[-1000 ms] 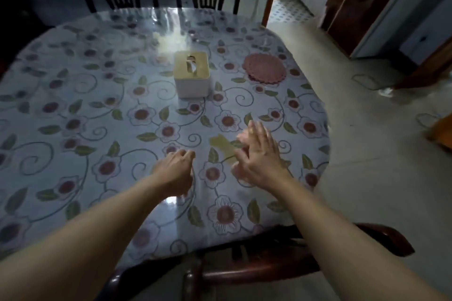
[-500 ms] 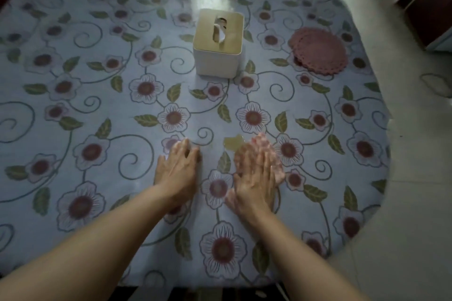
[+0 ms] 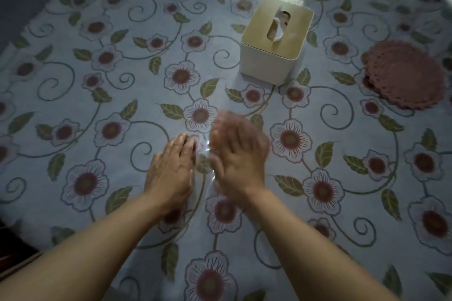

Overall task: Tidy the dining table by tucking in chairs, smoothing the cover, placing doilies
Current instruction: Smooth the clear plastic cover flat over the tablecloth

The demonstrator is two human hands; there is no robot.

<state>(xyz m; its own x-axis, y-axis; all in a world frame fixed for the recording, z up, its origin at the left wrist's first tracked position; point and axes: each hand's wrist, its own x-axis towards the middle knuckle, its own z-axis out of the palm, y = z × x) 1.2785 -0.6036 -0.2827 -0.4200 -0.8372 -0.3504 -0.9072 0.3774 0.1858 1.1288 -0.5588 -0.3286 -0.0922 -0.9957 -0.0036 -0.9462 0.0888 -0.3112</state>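
Note:
A pale blue flowered cover (image 3: 102,95) under clear plastic spreads across the whole dining table. My left hand (image 3: 171,168) lies flat on it, palm down, fingers straight. Close beside it my right hand (image 3: 238,154) is also flat with fingers stretched forward, blurred by motion. A small crease in the plastic shines between the two hands. A stack of round pink doilies (image 3: 403,78) lies at the right side of the table, well away from both hands. No chair is in view.
A cream tissue box (image 3: 274,41) with a tan lid stands beyond my right hand, near the table's middle. A bright glare lies on the plastic behind the box. Dark floor shows at the upper left corner.
The view has tilted down and closer to the table, so the chairs have left the frame. Both hands have slid forward over the cover, the left one flattening out.

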